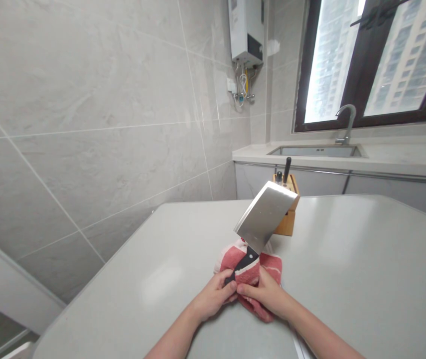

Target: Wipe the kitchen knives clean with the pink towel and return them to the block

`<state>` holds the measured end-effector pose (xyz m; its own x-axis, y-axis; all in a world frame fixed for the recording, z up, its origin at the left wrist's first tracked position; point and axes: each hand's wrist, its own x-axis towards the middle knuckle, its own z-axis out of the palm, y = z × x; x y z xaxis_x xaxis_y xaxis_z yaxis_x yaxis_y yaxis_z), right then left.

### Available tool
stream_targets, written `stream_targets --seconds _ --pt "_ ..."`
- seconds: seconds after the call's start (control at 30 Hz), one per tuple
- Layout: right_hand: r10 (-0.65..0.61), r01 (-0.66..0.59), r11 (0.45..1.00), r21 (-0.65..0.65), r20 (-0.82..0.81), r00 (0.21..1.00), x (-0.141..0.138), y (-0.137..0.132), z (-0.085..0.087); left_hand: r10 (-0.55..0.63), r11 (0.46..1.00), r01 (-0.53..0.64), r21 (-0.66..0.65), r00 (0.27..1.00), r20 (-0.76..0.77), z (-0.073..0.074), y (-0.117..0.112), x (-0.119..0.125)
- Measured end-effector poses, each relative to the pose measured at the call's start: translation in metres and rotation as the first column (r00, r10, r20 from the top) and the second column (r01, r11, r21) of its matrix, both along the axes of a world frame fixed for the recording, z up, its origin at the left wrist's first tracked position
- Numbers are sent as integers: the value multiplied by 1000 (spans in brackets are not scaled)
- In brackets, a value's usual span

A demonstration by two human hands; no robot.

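A cleaver with a broad shiny blade and black handle is held up at a slant over the table, its blade pointing away to the upper right. My left hand is closed round the lower end of the handle. A red and white towel is bunched about the handle and hangs below it. My right hand grips the towel against the handle, thumb on top; its other fingers are partly hidden by the cloth. Behind the blade stands a wooden knife block, partly covered, with dark handles sticking out.
The pale table spreads out on both sides of my arms. Beyond its far edge runs a counter with a sink and a faucet under a window. A tiled wall borders the left, with a water heater in the corner.
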<state>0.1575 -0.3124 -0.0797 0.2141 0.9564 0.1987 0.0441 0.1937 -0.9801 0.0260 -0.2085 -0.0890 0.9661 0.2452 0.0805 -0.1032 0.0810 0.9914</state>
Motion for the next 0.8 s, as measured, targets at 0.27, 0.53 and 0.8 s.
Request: stream_targets --seconds 0.27,0.53,0.8 --pt "-84 84 996 -25 -32 996 -2 2 -9 31 999 -30 32 999 -32 -1 1 0" --pt "-186 186 982 -16 -57 981 -1 3 -9 48 998 -47 51 998 -34 2 0 0" --pt "-264 261 964 -38 -145 954 1 3 -5 44 997 -43 64 999 -16 4 0 -1"
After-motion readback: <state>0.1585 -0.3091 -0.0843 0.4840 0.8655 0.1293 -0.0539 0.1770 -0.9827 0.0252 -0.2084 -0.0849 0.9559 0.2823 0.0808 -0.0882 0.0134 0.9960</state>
